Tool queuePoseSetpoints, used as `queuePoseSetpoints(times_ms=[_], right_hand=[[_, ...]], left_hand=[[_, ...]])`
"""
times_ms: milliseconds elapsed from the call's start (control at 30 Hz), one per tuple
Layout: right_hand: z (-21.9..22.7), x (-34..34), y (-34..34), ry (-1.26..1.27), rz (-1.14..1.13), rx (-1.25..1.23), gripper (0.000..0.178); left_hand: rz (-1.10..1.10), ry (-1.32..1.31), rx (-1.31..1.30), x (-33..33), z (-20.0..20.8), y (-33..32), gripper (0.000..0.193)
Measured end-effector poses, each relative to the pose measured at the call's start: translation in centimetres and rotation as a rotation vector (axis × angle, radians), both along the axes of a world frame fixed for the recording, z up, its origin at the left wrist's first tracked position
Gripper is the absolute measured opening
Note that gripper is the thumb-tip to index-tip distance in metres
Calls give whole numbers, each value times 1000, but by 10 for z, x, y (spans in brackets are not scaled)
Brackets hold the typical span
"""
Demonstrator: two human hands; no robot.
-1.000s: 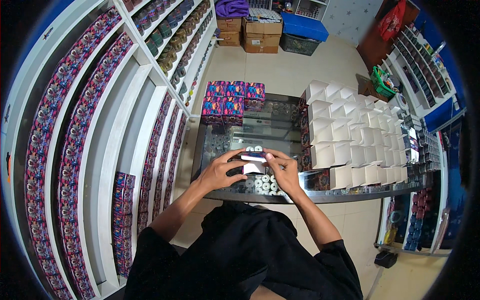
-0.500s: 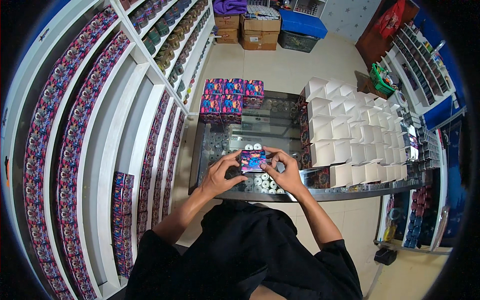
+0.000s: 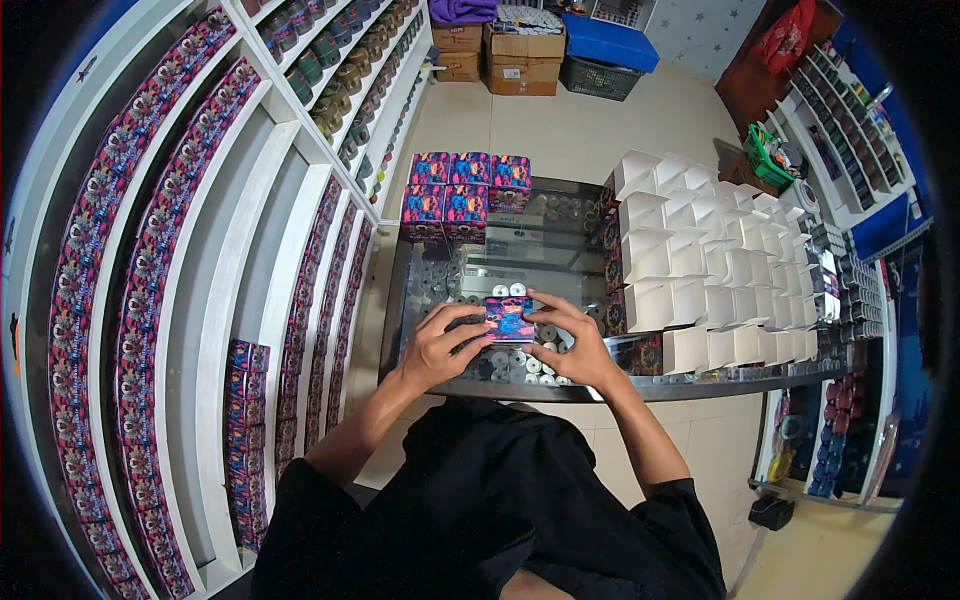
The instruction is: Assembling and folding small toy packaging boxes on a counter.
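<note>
- The left hand [image 3: 440, 345] and the right hand [image 3: 570, 345] are both grasping a small square cardboard box printed in purple, pink and blue [image 3: 509, 318], one at each side, just above the near edge of the glass-topped counter [image 3: 560, 392].
- The fingers are pinching the box's edges, so steady, even pressure seems best to avoid crushing a wall.
- Small round black-and-white discs [image 3: 515, 362] are lying right beneath the box; keeping it level should stop anything spilling.
- Open white folded cartons [image 3: 720, 270] are crowding the right, and finished colourful boxes [image 3: 465, 188] are stacked at the far end.
</note>
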State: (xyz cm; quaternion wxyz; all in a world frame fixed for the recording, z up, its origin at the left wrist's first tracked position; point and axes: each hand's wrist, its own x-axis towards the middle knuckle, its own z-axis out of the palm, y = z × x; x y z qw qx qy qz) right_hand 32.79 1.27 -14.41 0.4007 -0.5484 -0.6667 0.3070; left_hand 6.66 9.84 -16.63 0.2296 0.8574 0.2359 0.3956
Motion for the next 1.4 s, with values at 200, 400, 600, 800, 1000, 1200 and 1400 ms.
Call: queuePoseSetpoints(times_ms=[200, 400, 600, 800, 1000, 1200, 1400], right_hand=[[-10, 4, -4, 17, 26, -23, 40], [-8, -1, -8, -92, 10, 71, 38], [-14, -8, -13, -266, 2, 321, 39], [-20, -12, -15, -254, -17, 344, 40], [-21, -13, -14, -274, -29, 382, 40], [-25, -15, -15, -311, -51, 393, 40], [-26, -15, -15, -301, -52, 390, 40]], left_hand=[[-20, 17, 184, -1, -3, 3, 20], [-20, 49, 289, -2, -3, 2, 18], [-40, 53, 244, -1, 0, 2, 17], [-26, 63, 260, -2, -4, -1, 14], [7, 81, 264, -1, -6, -2, 13], [44, 96, 292, -3, -9, -3, 16], [54, 90, 274, -3, -11, -2, 16]])
